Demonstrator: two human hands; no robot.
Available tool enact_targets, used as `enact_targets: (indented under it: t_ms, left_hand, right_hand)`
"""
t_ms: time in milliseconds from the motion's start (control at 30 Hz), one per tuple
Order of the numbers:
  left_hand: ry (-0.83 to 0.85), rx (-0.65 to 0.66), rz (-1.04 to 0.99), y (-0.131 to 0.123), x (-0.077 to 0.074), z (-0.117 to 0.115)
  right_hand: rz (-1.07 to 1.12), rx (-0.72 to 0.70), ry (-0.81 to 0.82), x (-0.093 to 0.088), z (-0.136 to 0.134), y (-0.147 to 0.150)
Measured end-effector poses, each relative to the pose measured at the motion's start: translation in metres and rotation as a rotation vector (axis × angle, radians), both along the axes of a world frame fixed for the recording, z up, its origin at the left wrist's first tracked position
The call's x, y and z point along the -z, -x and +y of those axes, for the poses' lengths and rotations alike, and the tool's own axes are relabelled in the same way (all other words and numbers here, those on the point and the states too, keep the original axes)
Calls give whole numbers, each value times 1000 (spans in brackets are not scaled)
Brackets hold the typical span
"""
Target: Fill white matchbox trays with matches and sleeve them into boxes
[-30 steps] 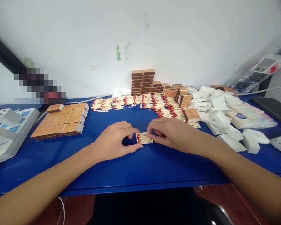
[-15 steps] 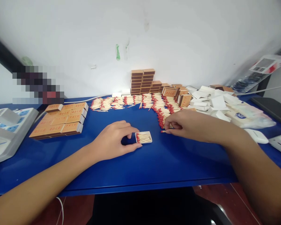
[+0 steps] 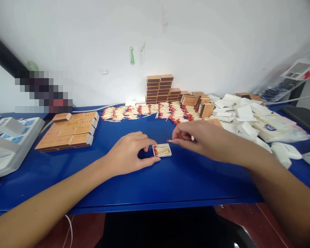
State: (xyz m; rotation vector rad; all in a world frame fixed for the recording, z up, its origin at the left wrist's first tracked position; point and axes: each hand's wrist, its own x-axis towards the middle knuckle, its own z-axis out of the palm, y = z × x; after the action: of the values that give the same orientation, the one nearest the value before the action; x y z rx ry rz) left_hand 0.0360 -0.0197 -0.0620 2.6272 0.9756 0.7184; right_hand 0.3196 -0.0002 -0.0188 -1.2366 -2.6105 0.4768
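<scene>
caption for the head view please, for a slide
Left hand holding a white matchbox tray of red-tipped matches on a blue tabletop, right hand pinching a match beside it.

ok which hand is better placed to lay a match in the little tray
Probably the right hand: it already pinches a match close to the open tray. The left hand seems to steady the tray's left end.
</scene>
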Motion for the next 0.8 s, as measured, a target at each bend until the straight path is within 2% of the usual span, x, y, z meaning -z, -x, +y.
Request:
enact_targets:
  t_ms: [300, 567, 800]
  left_hand:
    - [-11, -5, 8, -7, 1, 1]
    - [8, 6, -7, -3, 2, 2]
    - [17, -5, 2, -2, 1, 1]
  right_hand:
    - [-74, -84, -85, 23, -12, 26]
    - [-52, -45, -66, 12, -4, 12]
    - [-23, -89, -45, 16, -3, 12]
